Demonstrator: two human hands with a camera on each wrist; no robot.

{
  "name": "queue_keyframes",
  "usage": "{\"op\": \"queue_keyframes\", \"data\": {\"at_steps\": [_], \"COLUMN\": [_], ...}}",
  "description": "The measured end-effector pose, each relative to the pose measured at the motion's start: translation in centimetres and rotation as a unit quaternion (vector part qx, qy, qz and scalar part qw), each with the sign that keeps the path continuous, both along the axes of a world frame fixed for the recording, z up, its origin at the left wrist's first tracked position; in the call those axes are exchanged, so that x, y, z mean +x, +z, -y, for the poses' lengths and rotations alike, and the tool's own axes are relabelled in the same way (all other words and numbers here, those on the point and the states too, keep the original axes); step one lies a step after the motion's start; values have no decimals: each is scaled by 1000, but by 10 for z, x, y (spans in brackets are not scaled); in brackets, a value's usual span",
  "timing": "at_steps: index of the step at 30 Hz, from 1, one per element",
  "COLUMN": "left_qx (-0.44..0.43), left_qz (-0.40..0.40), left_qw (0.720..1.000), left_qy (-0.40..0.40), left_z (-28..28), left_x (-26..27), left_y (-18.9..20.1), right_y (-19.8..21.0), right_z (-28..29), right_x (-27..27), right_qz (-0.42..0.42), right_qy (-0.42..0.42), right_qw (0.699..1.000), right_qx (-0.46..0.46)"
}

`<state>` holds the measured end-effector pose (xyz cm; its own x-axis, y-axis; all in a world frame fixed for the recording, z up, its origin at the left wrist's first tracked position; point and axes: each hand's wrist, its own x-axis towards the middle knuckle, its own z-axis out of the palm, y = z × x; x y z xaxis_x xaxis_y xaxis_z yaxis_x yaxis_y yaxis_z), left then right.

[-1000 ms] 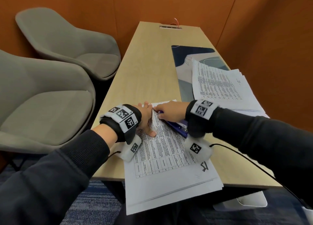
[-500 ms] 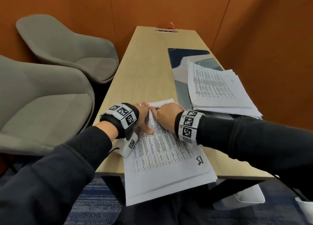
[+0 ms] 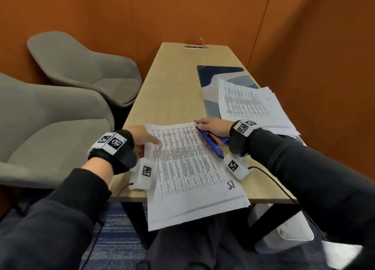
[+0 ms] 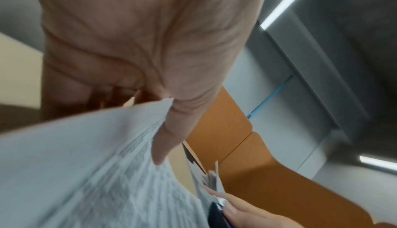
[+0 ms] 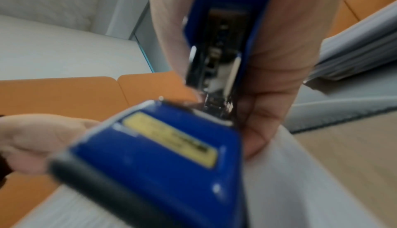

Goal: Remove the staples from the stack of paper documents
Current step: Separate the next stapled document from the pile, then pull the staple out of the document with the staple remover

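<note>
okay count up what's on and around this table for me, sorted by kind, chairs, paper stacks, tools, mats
Grey chairs: 2, the near chair and the far chair
Paper stacks: 2, the near stack and the far stack
Blue stapler-type tool: 1, held in the right hand
Desk mat: 1
Total: 6

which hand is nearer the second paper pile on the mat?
Right. The right hand sits beside that pile; the left hand is across the near document.
</note>
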<state>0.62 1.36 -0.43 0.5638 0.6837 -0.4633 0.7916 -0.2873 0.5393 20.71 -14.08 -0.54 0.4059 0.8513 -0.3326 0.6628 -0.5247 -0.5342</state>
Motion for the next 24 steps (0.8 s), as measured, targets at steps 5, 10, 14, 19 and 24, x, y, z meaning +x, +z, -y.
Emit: {"op": "queue_keyframes", "data": {"at_steps": [5, 10, 14, 19, 24], "left_qx": [-86, 51, 101, 73, 26], "left_qz": [163, 362, 464, 529, 573], "left_qw": [982, 931, 880, 845, 818], "left_qy": [-29, -8, -22, -29, -30], "left_z": [22, 39, 48, 75, 100], "left_x": [8, 16, 37, 77, 115], "left_y": [-6, 21, 67, 79, 68], "right_y": [-5, 17, 64, 66, 5], "right_z": [14, 54, 111, 213, 300], "right_x": [-8, 8, 58, 118, 143], "right_qz": [18, 79, 143, 201, 171], "right_qy": [-27, -85, -171, -259, -307], "right_qw": [997, 987, 969, 945, 921], "right_qx": [67, 112, 107, -5, -167]}}
